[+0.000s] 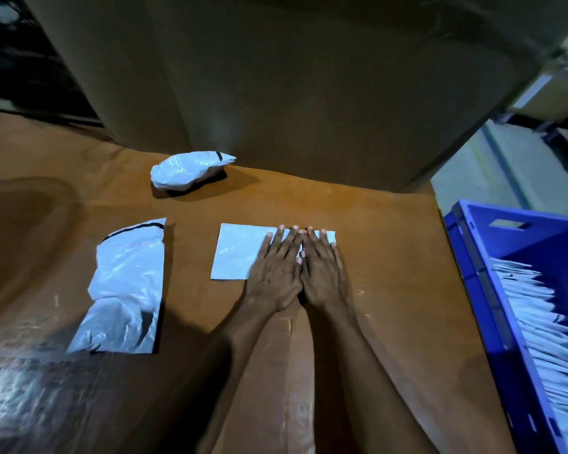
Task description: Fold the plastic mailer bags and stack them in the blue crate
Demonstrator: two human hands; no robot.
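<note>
So from the head view: the folded white plastic mailer bag is lying flat on the brown cardboard-covered table, pretty much dead centre in front of the person. It's a neat rectangle and its long side runs left to right, across their body, not away from them.

Both hands are on it. The left hand and right hand are palm-down, fingers straight and pointing away from the person, parked right next to each other so they touch along the inner edges. Nothing is gripped, they're just flat and pressing the bag onto the table. They cover the right half of the bag, with the fingertips reaching about to its far edge, while the left half sticks out bare beside the left hand.

Further left, well apart from the hands, there's a wrinkled, unfolded grey-white plastic mailer lying flat. Its long axis goes near to far, and the end with the black strip points away from the person. At the back there's a crumpled-up white plastic mailer close to the big brown cardboard wall, with its black-marked end pointing right.

Off the table's right edge sits the blue plastic crate, with a row of folded white mailers already packed in it. It's near the right hand but not touching.
</note>
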